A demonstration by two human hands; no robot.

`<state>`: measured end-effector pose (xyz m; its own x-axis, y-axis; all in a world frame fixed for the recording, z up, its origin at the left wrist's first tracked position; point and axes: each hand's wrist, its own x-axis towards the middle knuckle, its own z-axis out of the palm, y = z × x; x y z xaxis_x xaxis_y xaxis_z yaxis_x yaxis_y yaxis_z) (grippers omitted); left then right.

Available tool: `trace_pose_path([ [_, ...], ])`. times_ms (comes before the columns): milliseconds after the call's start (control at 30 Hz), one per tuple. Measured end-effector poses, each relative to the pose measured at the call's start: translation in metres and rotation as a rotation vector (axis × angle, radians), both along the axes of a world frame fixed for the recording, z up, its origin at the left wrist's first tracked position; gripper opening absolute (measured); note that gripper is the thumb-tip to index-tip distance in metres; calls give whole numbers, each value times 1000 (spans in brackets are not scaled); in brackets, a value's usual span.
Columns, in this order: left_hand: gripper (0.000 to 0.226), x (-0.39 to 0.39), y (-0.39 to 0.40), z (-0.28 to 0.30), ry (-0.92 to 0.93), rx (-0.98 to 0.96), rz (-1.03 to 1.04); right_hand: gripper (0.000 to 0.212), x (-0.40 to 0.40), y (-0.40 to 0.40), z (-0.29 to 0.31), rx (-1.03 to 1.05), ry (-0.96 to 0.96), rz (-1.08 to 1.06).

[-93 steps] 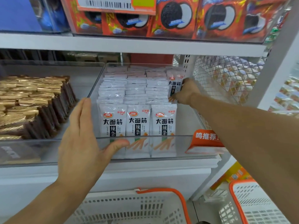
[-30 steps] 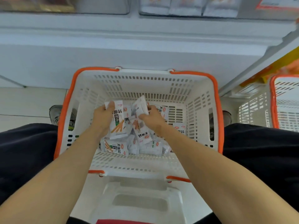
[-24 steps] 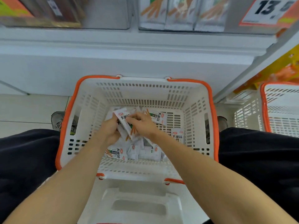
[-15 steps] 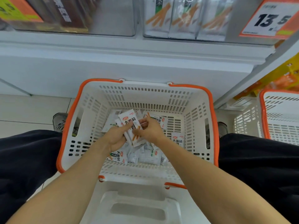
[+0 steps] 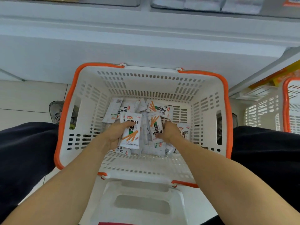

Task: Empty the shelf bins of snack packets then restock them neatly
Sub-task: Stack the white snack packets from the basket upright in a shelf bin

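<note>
Half a second back, both our hands were pinching one small bundle together at the middle of the basket. By this moment they had parted. Our left hand point(image 5: 115, 135) kept the bundle, fingers curled round the left edge of an upright stack of packets point(image 5: 131, 131), printed face toward us, thumb across the front. Our right hand point(image 5: 168, 131) had gone to the loose pile and had its fingers curled onto another packet point(image 5: 156, 125), lying upside down and tilted; whether that one was lifted clear or only gripped where it lay, we could not tell.

We read this as gathering for restock: squaring packets one by one into the left hand before carrying them up. Three seconds back the shelf bin was in front of us, already filled in neat rows at its left.

The rest of the snack packets point(image 5: 159, 109) lay jumbled on the floor of the white basket point(image 5: 209, 101), some face up, some showing backs.

Room and edges: orange rim point(image 5: 64, 114) ringed the hands on all sides, the walls standing well apart from either wrist. The shelf front point(image 5: 146, 46) stood just beyond the far rim, its bins point(image 5: 206, 4) at the top edge of view. A second basket point(image 5: 290, 104) sat to the right. Our knees flanked the basket; a white stool point(image 5: 142, 203) lay beneath our forearms. The lift path straight up looked open.
</note>
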<state>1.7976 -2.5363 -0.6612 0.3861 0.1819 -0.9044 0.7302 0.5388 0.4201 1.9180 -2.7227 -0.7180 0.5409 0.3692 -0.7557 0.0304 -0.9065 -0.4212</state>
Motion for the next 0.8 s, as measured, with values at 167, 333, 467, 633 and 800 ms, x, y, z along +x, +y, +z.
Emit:
trace_pose_path([
  [167, 26, 9, 7, 14, -28, -73, 63, 23, 44, 14, 37, 106, 282, -201],
  [333, 18, 13, 5, 23, -69, 301, -38, 25, 89, 18, 93, 247, 51, 51],
  [467, 54, 10, 4, 30, -139, 335, -211, 26, 89, 21, 120, 201, 332, 192],
  [633, 69, 13, -7, 35, -257, 171, -493, 21, 63, 28, 108, 311, 431, 169],
  [800, 22, 12, -33, 8, -123, 206, -480, 42, 69, -3, 55, 187, 97, 14],
])
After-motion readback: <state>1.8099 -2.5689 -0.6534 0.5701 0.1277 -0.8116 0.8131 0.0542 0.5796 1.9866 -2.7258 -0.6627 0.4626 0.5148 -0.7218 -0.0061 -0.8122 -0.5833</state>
